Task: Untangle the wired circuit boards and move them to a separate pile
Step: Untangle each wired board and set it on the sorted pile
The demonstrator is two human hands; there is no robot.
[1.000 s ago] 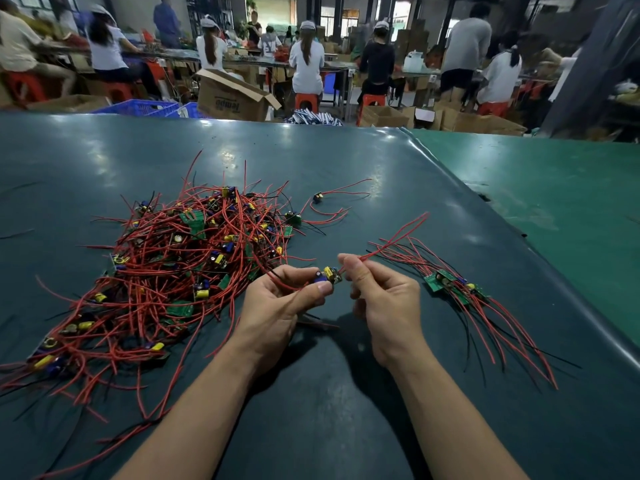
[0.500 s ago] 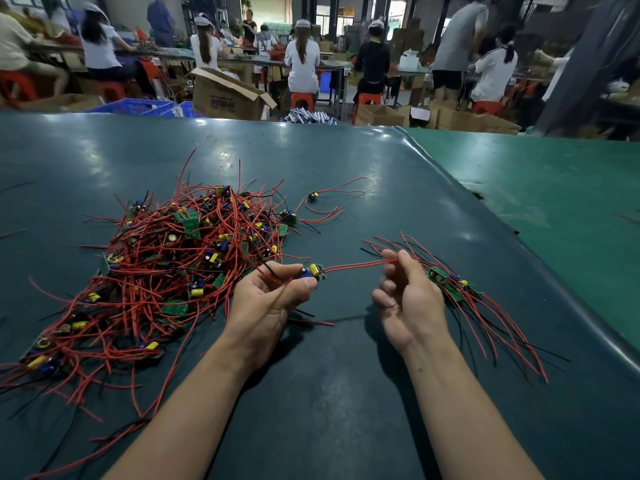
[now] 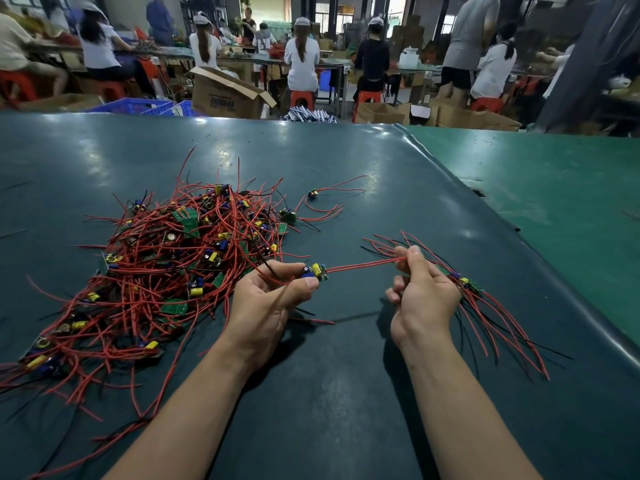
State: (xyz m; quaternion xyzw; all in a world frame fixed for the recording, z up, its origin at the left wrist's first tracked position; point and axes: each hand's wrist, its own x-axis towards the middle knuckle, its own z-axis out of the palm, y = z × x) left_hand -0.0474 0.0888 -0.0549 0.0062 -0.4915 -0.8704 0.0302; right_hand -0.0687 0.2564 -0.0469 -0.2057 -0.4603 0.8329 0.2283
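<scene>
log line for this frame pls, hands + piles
left hand: pinches circuit board | right hand: pinches its red wires, taut | tangled pile: left | sorted pile: right

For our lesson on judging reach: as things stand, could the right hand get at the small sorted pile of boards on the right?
Probably yes. The right hand hovers beside the sorted pile, nothing lying between them. But it pinches the red wires of the board that the left hand holds, so it isn't free.
</scene>
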